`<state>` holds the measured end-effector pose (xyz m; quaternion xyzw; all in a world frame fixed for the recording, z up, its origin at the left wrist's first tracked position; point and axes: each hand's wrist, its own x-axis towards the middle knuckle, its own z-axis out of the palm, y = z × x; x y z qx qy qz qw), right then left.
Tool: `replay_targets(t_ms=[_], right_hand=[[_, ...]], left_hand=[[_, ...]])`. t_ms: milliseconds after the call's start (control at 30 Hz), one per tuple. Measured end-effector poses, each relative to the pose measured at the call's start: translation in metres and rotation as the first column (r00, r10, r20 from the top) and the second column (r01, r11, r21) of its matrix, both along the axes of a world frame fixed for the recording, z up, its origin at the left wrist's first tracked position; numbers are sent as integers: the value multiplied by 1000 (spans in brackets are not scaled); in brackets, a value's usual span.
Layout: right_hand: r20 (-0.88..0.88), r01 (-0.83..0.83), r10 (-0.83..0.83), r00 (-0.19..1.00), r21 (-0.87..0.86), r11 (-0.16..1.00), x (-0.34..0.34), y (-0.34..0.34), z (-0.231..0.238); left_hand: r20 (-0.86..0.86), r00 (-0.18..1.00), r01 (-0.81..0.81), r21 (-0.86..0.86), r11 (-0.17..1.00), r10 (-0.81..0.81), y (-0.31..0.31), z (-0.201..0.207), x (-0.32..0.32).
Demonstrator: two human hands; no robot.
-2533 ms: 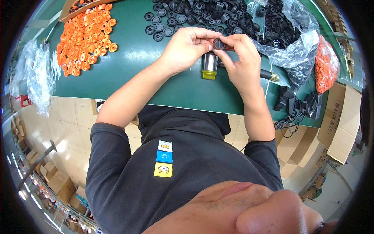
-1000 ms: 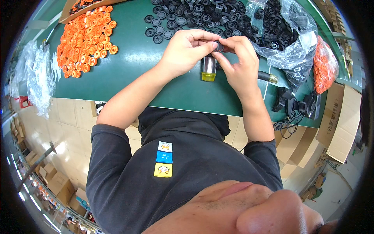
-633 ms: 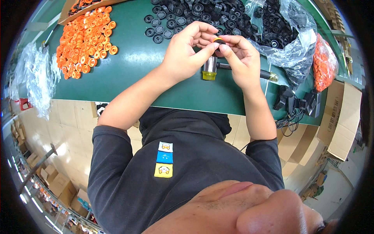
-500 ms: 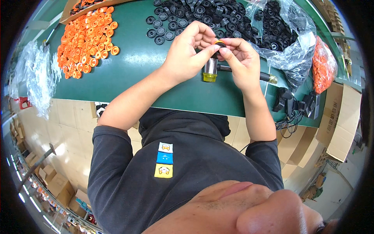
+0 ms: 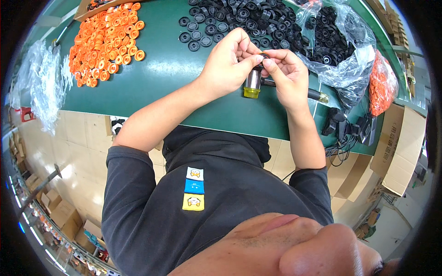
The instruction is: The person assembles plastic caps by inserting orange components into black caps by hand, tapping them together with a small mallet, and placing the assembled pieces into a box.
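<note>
Between the fingertips of both hands is a small round black and orange part (image 5: pixel 263 55), partly covered by the thumbs. My left hand (image 5: pixel 232 59) pinches it from the left, and my right hand (image 5: pixel 287 73) pinches it from the right. Just below them on the green table lies a mallet (image 5: pixel 252 85) with a metal head and a yellow face. Its dark handle runs right, passing under my right hand. Many round black plastic parts (image 5: pixel 251 24) are heaped beyond my hands. A pile of round orange parts (image 5: pixel 108 43) spreads over the far left of the table.
Clear bags of black parts (image 5: pixel 329 57) and orange parts (image 5: pixel 383 85) stand at the right. A black cable (image 5: pixel 343 142) hangs near the right front edge, by a cardboard box (image 5: pixel 400 147). Crumpled clear plastic (image 5: pixel 46 87) drapes over the left end. A carton (image 5: pixel 92 11) stands behind the orange pile.
Both hands stay closed on the small round part, with only slight finger movement. The whole view has shifted a little.
</note>
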<state>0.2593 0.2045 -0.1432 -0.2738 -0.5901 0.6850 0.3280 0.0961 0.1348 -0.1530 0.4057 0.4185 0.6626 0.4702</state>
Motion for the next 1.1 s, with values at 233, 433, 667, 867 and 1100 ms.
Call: replay_targets(t_ms=[233, 433, 667, 867, 1100], right_hand=[[26, 2, -2, 1000, 4, 1000, 3, -1, 3], [136, 71, -104, 985, 227, 971, 2, 8, 3], [632, -423, -46, 774, 570, 705, 30, 37, 33], [764, -627, -104, 637, 592, 507, 33, 8, 22], [816, -460, 49, 576, 274, 845, 57, -24, 49]], left_hand=[[19, 1000, 12, -31, 999, -11, 0, 0, 2], [-121, 993, -8, -96, 995, -4, 8, 0, -9], [-640, 747, -199, 40, 979, 178, 11, 2, -34], [-887, 462, -81, -21, 997, 19, 5, -7, -32], [-907, 419, 63, -5, 998, -31, -1, -7, -26]])
